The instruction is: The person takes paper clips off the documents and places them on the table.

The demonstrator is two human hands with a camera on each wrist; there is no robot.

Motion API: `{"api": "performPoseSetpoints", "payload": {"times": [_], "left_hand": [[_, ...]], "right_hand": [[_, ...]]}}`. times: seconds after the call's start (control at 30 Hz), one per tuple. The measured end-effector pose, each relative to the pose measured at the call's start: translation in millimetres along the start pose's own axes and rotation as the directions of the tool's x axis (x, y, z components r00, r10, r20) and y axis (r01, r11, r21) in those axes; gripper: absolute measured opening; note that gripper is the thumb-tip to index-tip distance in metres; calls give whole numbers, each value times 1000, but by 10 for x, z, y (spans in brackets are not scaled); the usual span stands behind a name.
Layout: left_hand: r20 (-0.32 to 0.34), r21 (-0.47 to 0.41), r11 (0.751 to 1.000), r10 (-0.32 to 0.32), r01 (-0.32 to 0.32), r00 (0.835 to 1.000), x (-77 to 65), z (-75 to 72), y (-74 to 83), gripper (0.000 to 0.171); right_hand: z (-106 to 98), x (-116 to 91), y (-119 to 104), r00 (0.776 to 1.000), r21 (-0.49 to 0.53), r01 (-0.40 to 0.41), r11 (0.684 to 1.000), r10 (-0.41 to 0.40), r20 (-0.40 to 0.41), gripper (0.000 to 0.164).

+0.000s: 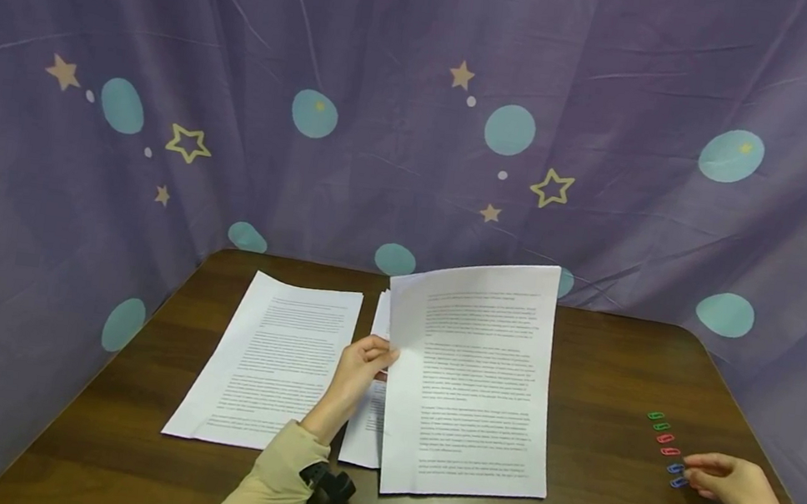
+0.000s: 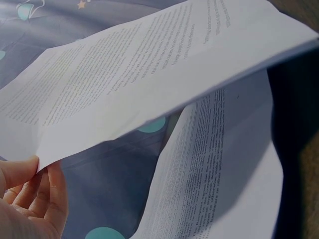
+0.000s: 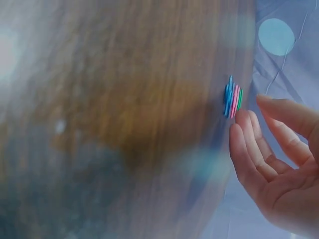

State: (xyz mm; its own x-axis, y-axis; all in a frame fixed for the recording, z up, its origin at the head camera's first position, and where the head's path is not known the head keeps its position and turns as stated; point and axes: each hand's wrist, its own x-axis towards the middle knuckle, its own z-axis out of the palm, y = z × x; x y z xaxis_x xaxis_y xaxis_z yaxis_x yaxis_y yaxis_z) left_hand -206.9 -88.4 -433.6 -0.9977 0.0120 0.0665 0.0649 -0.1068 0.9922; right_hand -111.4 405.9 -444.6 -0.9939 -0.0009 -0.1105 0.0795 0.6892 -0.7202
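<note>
My left hand (image 1: 359, 368) pinches the left edge of a printed paper stack (image 1: 474, 378), thumb in front. The stack is held up off the table, and in the left wrist view the sheets (image 2: 114, 94) bend slightly at the pinched corner. Over at the right, my right hand (image 1: 737, 486) hovers by a column of paper clips, its fingertips beside the blue paper clips (image 1: 678, 475). Red paper clips (image 1: 667, 445) and green paper clips (image 1: 658, 420) lie farther back. The right wrist view shows the thumb and fingers (image 3: 244, 154) apart, with nothing between them.
Another printed stack (image 1: 276, 362) lies on the table's left side. Partly hidden behind the raised sheets is a further stack (image 1: 362, 432). A brown wooden table (image 1: 607, 378) carries everything, and a purple patterned curtain (image 1: 397, 58) hangs around its back and sides.
</note>
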Motion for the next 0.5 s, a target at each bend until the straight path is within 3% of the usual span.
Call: {"api": "performPoseSetpoints", "payload": {"times": [0.27,0.5], "left_hand": [[8,-2,1000,-9,9,1000,0,-3,6,16],[12,-10,1000,-9,9,1000,-1,8,7,14]], "right_hand": [[75,51,-155,985,9,170,985,-169,-15,28],[156,123,-395,987,28,162,986,-162,-21,34]]}}
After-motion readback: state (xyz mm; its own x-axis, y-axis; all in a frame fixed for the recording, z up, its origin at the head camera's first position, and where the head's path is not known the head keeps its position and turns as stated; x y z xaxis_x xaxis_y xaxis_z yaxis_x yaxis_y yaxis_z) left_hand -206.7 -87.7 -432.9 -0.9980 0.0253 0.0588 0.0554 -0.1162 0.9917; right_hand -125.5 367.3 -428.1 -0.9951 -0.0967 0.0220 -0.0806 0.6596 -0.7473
